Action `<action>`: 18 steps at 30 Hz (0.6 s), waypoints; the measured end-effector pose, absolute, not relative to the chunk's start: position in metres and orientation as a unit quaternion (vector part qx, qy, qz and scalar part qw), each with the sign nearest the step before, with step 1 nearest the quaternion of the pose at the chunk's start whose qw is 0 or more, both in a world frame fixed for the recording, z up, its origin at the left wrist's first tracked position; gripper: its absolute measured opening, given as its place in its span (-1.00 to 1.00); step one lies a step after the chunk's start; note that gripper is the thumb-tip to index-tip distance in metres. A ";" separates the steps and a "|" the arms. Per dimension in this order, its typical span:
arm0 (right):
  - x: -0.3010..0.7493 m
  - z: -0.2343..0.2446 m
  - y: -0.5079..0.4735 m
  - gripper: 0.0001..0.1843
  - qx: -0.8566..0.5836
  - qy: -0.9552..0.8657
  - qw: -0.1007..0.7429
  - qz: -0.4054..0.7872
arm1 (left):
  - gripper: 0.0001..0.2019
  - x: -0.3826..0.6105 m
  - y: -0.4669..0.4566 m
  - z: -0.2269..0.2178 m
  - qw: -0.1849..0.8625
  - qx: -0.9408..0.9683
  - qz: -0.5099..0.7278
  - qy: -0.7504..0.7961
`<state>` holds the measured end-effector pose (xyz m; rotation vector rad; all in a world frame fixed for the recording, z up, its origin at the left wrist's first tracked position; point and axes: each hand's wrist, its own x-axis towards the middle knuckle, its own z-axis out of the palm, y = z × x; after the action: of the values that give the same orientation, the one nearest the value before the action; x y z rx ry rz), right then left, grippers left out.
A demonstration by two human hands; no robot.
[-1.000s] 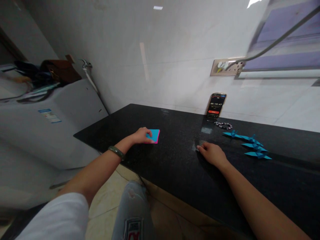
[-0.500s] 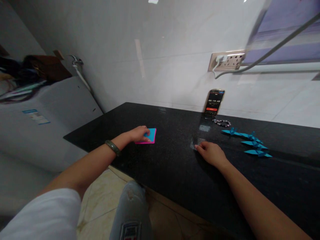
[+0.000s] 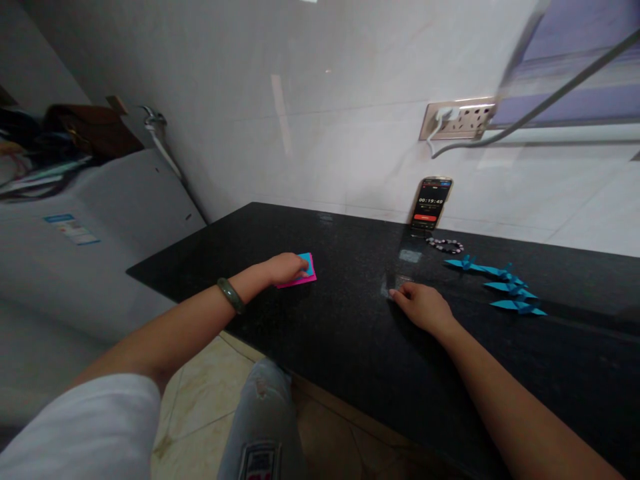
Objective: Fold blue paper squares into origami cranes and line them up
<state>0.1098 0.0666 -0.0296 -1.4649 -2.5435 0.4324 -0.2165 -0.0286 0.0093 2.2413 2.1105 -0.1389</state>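
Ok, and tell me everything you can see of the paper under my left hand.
The paper looks thin and straight-edged, blue on top with bright pink beneath, pink showing along the near and right edges. It rests on the black countertop. Your left hand covers much of it, fingers on the blue.

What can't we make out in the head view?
All in the head view:
Paper stack, left part: covered by the left hand.
Whether the right hand's grip holds anything: hidden by the hand itself.
Small text on the phone: too small.
Print on the label at left: too small, blurred.
Purple surface, upper right: cut off by the edge.
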 end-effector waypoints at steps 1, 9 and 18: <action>0.110 -0.029 0.066 -0.57 -0.491 -0.854 0.088 0.143 | -0.74 -0.216 -0.027 0.009 0.029 0.730 -0.051 0.681; 0.111 -0.029 0.066 -0.58 -0.481 -0.859 0.095 0.144 | -0.66 -0.208 -0.020 0.011 0.008 0.724 -0.076 0.686; 0.109 -0.030 0.066 -0.58 -0.486 -0.856 0.099 0.145 | -0.61 -0.210 -0.014 0.009 0.010 0.723 -0.092 0.685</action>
<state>0.1091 0.0662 -0.0304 -1.4362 -2.5332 0.4275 -0.2097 -0.0139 0.0089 2.2554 2.1380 -0.2868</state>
